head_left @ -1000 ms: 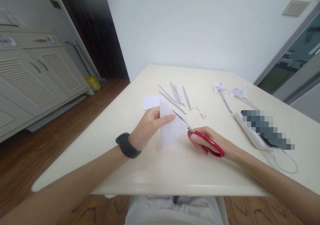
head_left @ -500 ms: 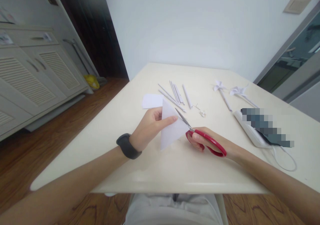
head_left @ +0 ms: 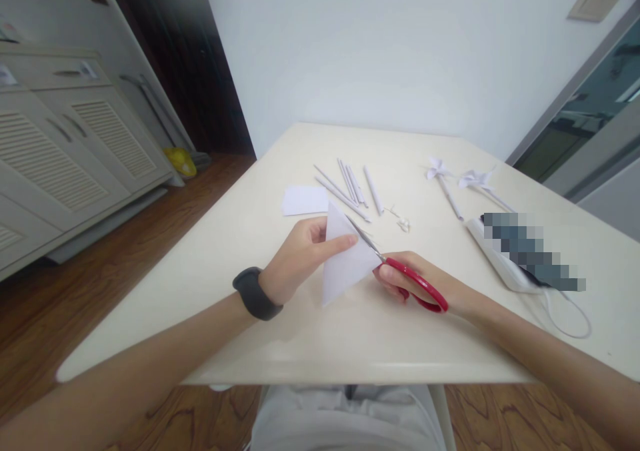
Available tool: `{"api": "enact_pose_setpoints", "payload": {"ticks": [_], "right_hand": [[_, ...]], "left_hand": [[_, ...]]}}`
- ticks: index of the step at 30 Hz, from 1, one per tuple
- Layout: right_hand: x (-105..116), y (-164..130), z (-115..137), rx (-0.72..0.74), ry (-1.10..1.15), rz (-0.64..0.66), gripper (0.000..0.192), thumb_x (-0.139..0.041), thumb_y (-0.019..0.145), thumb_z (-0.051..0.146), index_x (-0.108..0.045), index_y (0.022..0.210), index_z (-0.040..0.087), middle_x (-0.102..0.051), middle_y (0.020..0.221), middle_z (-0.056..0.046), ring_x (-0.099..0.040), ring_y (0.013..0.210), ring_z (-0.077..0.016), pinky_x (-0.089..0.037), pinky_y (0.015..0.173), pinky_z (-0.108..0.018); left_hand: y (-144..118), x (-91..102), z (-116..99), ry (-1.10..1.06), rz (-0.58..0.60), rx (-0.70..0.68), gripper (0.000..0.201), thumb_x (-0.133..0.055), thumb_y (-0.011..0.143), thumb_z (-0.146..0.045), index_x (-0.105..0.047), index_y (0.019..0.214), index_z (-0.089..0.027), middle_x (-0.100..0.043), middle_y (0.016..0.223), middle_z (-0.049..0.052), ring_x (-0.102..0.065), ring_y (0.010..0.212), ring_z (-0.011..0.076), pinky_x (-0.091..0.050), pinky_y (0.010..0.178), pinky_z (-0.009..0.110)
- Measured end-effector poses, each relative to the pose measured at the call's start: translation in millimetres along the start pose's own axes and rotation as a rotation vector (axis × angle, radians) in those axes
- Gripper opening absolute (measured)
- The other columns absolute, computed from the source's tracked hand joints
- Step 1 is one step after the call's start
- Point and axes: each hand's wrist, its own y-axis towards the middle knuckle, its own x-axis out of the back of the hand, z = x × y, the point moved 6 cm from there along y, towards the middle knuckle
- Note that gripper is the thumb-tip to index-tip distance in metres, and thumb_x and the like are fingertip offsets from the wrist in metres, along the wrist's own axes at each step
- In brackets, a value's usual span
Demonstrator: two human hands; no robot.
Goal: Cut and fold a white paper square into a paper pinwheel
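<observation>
Left hand [head_left: 300, 257] pinching a folded white paper triangle [head_left: 345, 261] between thumb and forefinger, held up just above the cream table [head_left: 240, 264], black wristband [head_left: 254, 293] on that wrist. Right hand [head_left: 417, 284] closed through the red handles of a pair of scissors [head_left: 400, 271], blades laid against the triangle's upper right edge (whether parted or shut, too thin to tell), tips reaching almost to the left forefinger. Just beyond the triangle, a flat white slip of paper [head_left: 305, 200] lying on the table. Beyond the triangle and slightly to its right, a loose fan of thin rolled paper sticks [head_left: 350, 187], with a few small paper scraps [head_left: 403, 223] beside them. Farther right of the triangle, two white paper pinwheels [head_left: 457, 179] on sticks, lying flat. Right of the triangle and near the right forearm, a white power strip [head_left: 495, 261] with a blurred dark object on top and a white cable [head_left: 570, 321] looping toward the table edge. Left of the triangle and off the table, pale louvred cabinets [head_left: 75, 164] on a wooden floor [head_left: 100, 284], a yellow object [head_left: 183, 162] by the dark doorway.
</observation>
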Motion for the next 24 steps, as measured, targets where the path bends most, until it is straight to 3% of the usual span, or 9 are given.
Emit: {"api": "enact_pose_setpoints", "payload": {"ticks": [15, 24], "right_hand": [[-0.5, -0.1, 1.6, 0.019, 0.032, 0.028, 0.042, -0.038, 0.091, 0.045, -0.04, 0.059, 0.018, -0.045, 0.055, 0.003, -0.042, 0.051, -0.0097, -0.03, 0.051, -0.024], [-1.2, -0.3, 2.3, 0.024, 0.029, 0.077, 0.043, -0.034, 0.093, 0.043, -0.04, 0.059, 0.017, -0.048, 0.054, 0.001, -0.045, 0.052, -0.0104, -0.032, 0.053, -0.025]], "left_hand": [[0.9, 0.2, 2.8, -0.003, 0.02, 0.038, 0.037, -0.065, 0.074, -0.039, -0.064, 0.1, -0.013, -0.068, 0.106, 0.011, -0.062, 0.098, 0.0283, -0.05, 0.079, 0.036], [0.4, 0.4, 0.9, 0.027, -0.005, -0.014, 0.036, -0.065, 0.074, -0.038, -0.065, 0.101, -0.015, -0.069, 0.104, 0.008, -0.062, 0.098, 0.0263, -0.05, 0.082, 0.035]]}}
